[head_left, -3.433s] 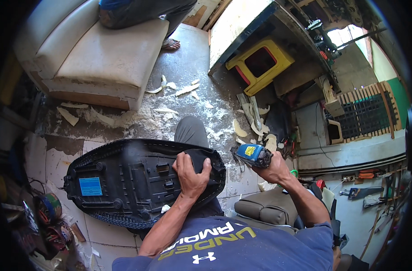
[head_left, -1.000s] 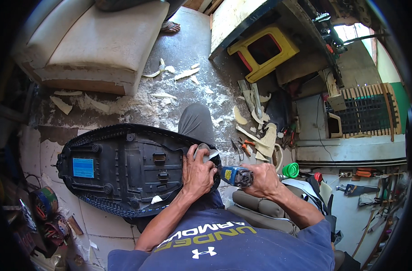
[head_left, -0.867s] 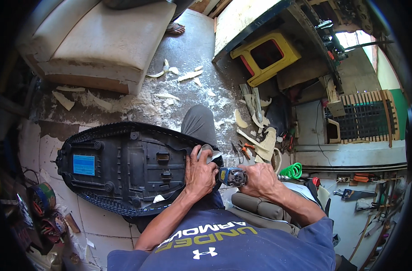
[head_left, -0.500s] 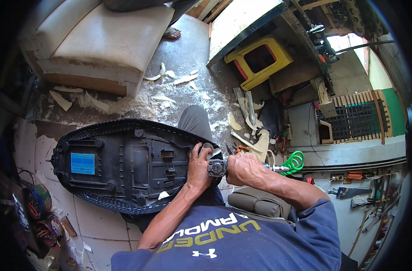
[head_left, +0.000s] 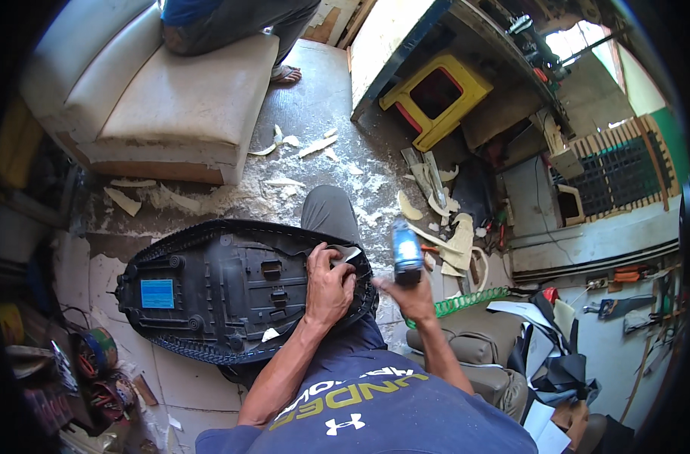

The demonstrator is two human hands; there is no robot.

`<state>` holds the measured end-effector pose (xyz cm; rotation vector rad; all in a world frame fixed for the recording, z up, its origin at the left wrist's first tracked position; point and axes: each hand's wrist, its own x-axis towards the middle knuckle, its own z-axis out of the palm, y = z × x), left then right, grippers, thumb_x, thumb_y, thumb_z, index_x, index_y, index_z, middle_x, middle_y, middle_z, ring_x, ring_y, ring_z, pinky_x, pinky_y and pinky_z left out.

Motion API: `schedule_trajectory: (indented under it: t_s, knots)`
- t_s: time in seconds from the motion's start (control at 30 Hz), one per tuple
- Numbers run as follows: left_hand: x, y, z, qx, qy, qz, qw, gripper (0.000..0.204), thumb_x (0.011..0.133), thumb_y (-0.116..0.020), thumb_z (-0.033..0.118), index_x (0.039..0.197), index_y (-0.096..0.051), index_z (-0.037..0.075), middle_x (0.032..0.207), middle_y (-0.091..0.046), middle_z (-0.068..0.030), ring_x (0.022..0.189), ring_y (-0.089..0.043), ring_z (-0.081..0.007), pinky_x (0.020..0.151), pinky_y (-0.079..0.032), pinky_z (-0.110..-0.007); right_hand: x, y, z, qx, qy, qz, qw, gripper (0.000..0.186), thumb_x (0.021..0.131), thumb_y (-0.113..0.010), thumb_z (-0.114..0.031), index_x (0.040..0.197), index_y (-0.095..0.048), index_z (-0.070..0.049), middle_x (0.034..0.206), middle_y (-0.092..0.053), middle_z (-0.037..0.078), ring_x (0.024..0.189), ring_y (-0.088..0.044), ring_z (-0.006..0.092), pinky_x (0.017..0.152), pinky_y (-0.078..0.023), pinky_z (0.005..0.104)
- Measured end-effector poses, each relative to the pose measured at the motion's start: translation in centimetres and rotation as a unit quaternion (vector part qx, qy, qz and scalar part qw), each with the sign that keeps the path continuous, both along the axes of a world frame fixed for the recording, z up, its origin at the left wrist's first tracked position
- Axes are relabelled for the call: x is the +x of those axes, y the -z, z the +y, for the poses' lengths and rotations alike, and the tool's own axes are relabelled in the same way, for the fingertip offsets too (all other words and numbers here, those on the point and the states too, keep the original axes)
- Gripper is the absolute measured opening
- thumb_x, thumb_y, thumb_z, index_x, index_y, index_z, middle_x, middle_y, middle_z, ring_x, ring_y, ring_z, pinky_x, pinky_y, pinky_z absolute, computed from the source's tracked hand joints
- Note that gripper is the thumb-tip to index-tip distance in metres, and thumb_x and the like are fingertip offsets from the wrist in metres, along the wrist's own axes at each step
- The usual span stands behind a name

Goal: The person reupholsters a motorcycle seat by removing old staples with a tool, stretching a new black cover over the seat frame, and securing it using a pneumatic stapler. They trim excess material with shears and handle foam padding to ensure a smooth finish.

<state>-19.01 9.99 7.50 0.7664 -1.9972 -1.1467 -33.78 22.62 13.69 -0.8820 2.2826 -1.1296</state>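
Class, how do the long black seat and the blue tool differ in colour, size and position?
The seat is mostly black; the tool is blue with a dark end. The seat is large; the tool is small. The seat lies underside up under the left hand; the tool is in the right hand. Both touch a hand.

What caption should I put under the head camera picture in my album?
Left hand on an upturned black seat, right hand holding a blue tool, pale scraps across the floor.
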Motion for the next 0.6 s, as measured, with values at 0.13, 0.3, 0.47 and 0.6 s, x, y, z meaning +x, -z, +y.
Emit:
schedule_trajectory:
  t_s: [0.13,0.3,0.47,0.6]
  knots:
    - [0.0,-2.5,-0.7,-0.036,0.033,-0.083,0.995,0.030,0.074,-0.079,0.012,0.102,-0.072,0.006,0.119,-0.054,-0.0182,0.122,-0.047,-0.0386,0.101,-0.040,-0.049,1.0,3.4,1.2,-0.051,-0.013,-0.087,0.995,0.099,0.073,-0.092,-0.023,0.151,-0.036,0.000,0.124,-0.064,0.014,0.114,-0.062,0.0214,0.101,-0.049,0.0363]
    - [-1.8,-4.2,-3.2,-0.295,0.076,-0.182,0.935,0.036,0.075,-0.080,0.026,0.104,-0.069,0.007,0.124,-0.052,-0.0168,0.120,-0.046,-0.0362,0.093,-0.041,-0.047,-1.3,4.2,1.2,-0.042,0.006,-0.150,0.988,0.098,0.070,-0.090,-0.021,0.151,-0.037,-0.005,0.130,-0.063,0.014,0.117,-0.062,0.0217,0.103,-0.048,0.0348]
    - [-6.5,-5.0,-8.6,-0.231,0.323,-0.249,0.884,0.052,0.083,-0.078,0.035,0.115,-0.058,-0.001,0.127,-0.056,-0.0207,0.129,-0.051,-0.0405,0.103,-0.043,-0.057,-4.0,1.9,-0.7,-0.116,-0.023,0.046,0.992,0.094,0.072,-0.085,-0.015,0.152,-0.037,-0.009,0.126,-0.066,0.018,0.112,-0.067,0.0282,0.094,-0.053,0.0382]
    - [-6.6,-4.2,-9.5,-0.075,0.394,-0.283,0.871,0.054,0.084,-0.077,0.036,0.112,-0.048,0.000,0.115,-0.059,-0.0224,0.098,-0.063,-0.0472,0.085,-0.052,-0.052,-8.9,3.8,0.8,-0.011,-0.041,0.088,0.995,0.093,0.073,-0.081,-0.012,0.153,-0.033,-0.015,0.108,-0.071,0.023,0.096,-0.073,0.0359,0.077,-0.055,0.0467]
